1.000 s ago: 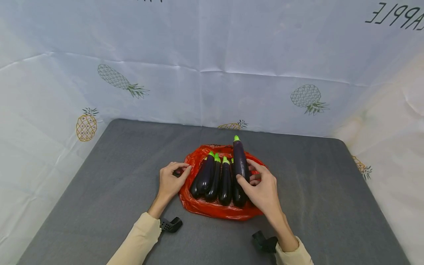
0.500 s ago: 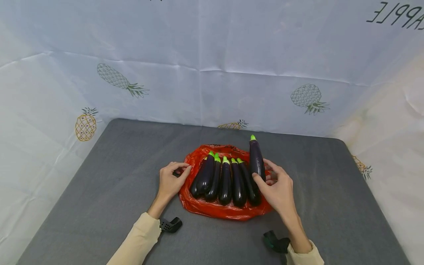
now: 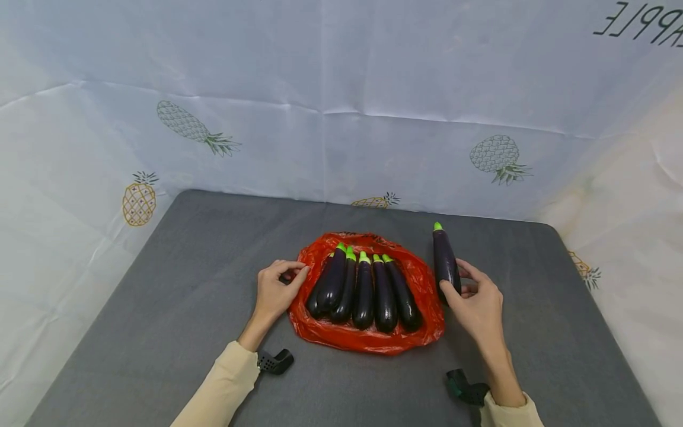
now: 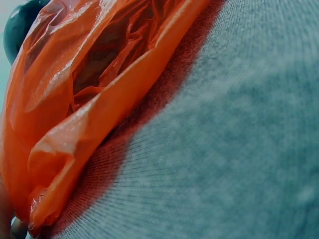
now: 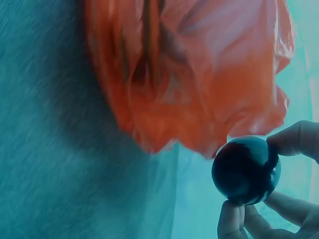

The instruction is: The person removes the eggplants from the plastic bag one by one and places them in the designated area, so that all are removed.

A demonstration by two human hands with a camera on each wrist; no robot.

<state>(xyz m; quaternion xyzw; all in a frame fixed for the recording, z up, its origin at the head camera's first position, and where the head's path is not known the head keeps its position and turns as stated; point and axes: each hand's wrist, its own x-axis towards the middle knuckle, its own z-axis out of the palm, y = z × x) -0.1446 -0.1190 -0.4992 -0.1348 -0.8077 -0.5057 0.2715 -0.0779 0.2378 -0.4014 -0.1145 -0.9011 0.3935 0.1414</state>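
My right hand (image 3: 477, 302) grips one dark purple eggplant (image 3: 446, 261) with a green cap, thumb on one side and fingers on the other. In the right wrist view that eggplant (image 5: 246, 170) shows its round end, held off the table. Left of it lies an open red plastic bag (image 3: 363, 341) with several eggplants (image 3: 364, 296) side by side in it, caps pointing away. My left hand (image 3: 274, 290) pinches the bag's left rim. In the left wrist view the gathered corner of the bag (image 4: 47, 204) meets fingers that are mostly out of frame.
A grey cloth-covered table (image 3: 213, 237) lies under everything. Behind it hangs a pale sheet (image 3: 373, 89) printed with pineapples. A black wrist mount (image 3: 275, 361) sits at the left wrist, and another black mount (image 3: 466, 387) at the right.
My right hand has carried the eggplant rightward, from above the bag to beyond its right rim. More of the eggplants in the bag now show. The left hand has stayed in place.
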